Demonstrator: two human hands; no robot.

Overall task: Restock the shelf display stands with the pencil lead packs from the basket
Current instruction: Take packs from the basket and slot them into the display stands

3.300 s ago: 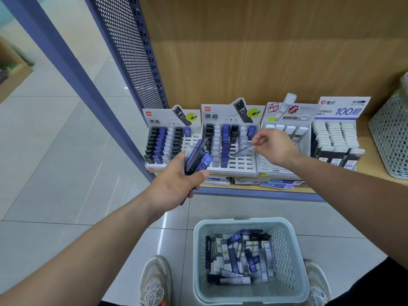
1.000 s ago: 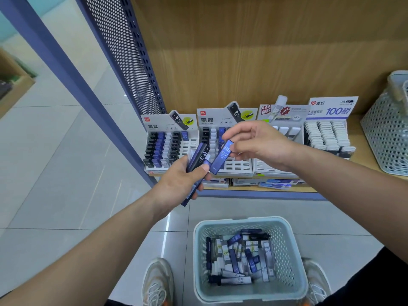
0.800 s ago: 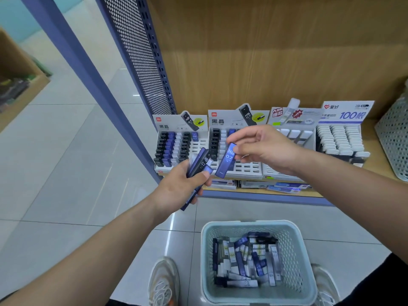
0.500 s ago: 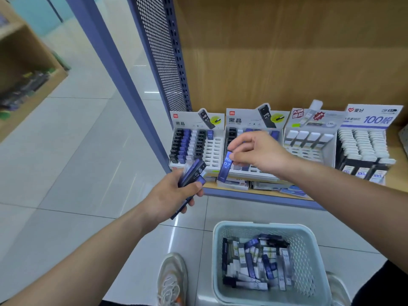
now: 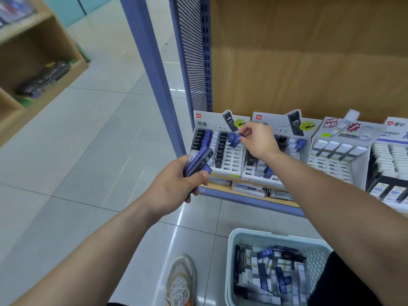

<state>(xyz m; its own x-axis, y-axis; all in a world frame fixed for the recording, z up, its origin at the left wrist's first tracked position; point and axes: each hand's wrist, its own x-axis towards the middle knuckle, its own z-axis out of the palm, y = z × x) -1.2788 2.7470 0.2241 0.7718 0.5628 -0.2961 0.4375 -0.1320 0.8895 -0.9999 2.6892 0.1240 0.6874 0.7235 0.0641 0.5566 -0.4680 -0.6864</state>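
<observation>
The left display stand (image 5: pixel 230 161) stands at the left end of the shelf (image 5: pixel 223 187), against the perforated side panel (image 5: pixel 192 51). Its left columns hold black, blue and white packs; its right columns show mostly open white slots.

The right grip (image 5: pixel 257 140) reaches over the stand's upper right corner. Thumb and forefinger pinch one blue lead pack (image 5: pixel 235 141) by its top end. The pack hangs tilted just above the top rows of the stand's right-hand columns; whether its lower end touches a slot I cannot tell.

The left grip (image 5: pixel 174 188) is in front of the stand's lower left corner, fingers curled round a bundle of lead packs (image 5: pixel 202 161), dark and blue, the uppermost marked HB 0.7.

A second stand (image 5: pixel 284 127) stands just beside the left stand's right side. The basket (image 5: pixel 273 236) sits on the floor below and to the right of the stand, holding a loose heap of packs (image 5: pixel 265 274). A shoe (image 5: pixel 181 281) is near the basket, directly below the stand.
</observation>
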